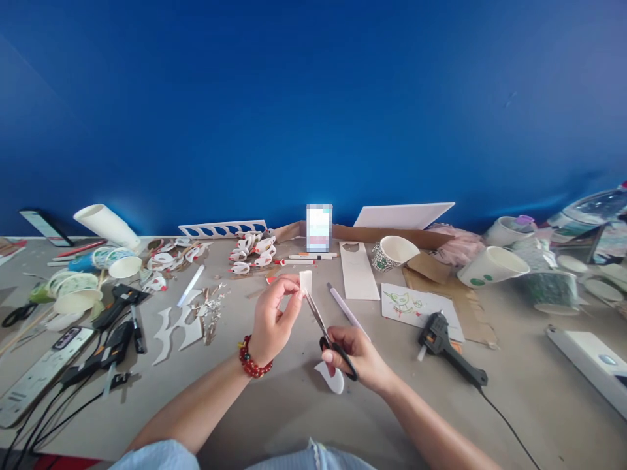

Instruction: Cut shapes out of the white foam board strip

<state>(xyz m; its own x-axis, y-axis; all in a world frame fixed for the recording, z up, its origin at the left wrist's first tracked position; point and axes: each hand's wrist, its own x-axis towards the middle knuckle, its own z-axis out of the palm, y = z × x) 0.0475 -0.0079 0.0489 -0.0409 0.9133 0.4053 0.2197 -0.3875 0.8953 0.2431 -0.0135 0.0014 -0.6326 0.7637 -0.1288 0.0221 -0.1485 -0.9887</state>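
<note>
Pinched between the thumb and fingers of my left hand is a small white piece. My right hand has its fingers in the black handles of a pair of scissors, whose blades point up and left and meet the lower edge of the small piece. Beneath my right hand a white curved cutout lies on the grey table. A pale purple pen rests just beyond that hand.
A black glue gun with its cord lies at the right, beside a drawing. White cutouts, scraps, more glue guns and a power strip lie left. Paper cups and a lit phone stand further back.
</note>
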